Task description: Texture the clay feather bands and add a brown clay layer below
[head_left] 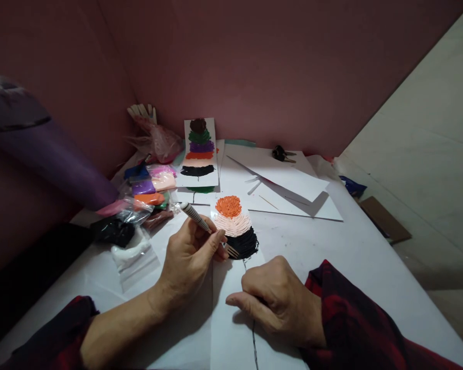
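My left hand [195, 252] grips a small fork [196, 218] with a black-and-white patterned handle. Its tines touch or hover just over the lower left of the black clay [247, 242]; I cannot tell which. That black band, a pale pink band [233, 224] and an orange patch [228, 206] form a ridged feather-like shape on a white paper strip [227, 329]. A dark stem line [254, 339] runs down the strip from it. My right hand [280, 298] is curled closed and rests on the strip below the shape, thumb pointing left.
Bagged clay [148, 199] in several colours lies at the left, with white clay [131, 254] nearer me. Behind stands a card [198, 177] with a banded clay feather. Folded white paper [281, 174], keys [283, 154] and a toothpick [269, 202] lie at the back right.
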`<state>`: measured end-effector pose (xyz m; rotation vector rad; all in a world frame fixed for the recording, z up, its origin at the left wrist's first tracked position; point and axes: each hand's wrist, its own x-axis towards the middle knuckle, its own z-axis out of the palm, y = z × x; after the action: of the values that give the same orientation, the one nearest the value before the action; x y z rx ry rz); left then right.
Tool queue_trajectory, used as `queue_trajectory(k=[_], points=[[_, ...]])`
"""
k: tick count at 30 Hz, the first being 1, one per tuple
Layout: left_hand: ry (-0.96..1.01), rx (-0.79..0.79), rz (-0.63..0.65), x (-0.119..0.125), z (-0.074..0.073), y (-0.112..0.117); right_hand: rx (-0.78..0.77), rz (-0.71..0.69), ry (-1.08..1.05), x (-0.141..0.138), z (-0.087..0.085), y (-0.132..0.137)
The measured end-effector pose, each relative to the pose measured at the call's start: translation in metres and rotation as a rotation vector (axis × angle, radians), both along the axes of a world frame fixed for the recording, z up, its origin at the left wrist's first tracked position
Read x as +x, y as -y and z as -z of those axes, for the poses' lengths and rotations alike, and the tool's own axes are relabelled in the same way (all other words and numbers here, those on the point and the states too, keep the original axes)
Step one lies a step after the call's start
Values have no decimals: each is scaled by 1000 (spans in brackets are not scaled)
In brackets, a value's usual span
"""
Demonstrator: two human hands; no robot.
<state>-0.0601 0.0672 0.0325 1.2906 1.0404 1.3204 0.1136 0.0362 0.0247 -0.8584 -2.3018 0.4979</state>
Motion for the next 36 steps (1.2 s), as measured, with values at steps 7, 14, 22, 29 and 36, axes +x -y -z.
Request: queue_trajectory(k=[7, 14, 22, 29, 36], points=[[-37, 12, -35, -1, -5, 0, -5, -2, -19, 0, -1, 0], [-93, 10, -80, -5, -9, -4, 14, 8, 2, 0, -2, 0], [-160, 58, -143, -9, -10, -6, -6, 8, 2, 0, -1, 1], [-223, 87, -183, -12, -11, -8, -16, 7, -12, 0, -1, 1], [-220, 125, -194, -14, -12, -11, -12, 10, 3, 1, -2, 0]])
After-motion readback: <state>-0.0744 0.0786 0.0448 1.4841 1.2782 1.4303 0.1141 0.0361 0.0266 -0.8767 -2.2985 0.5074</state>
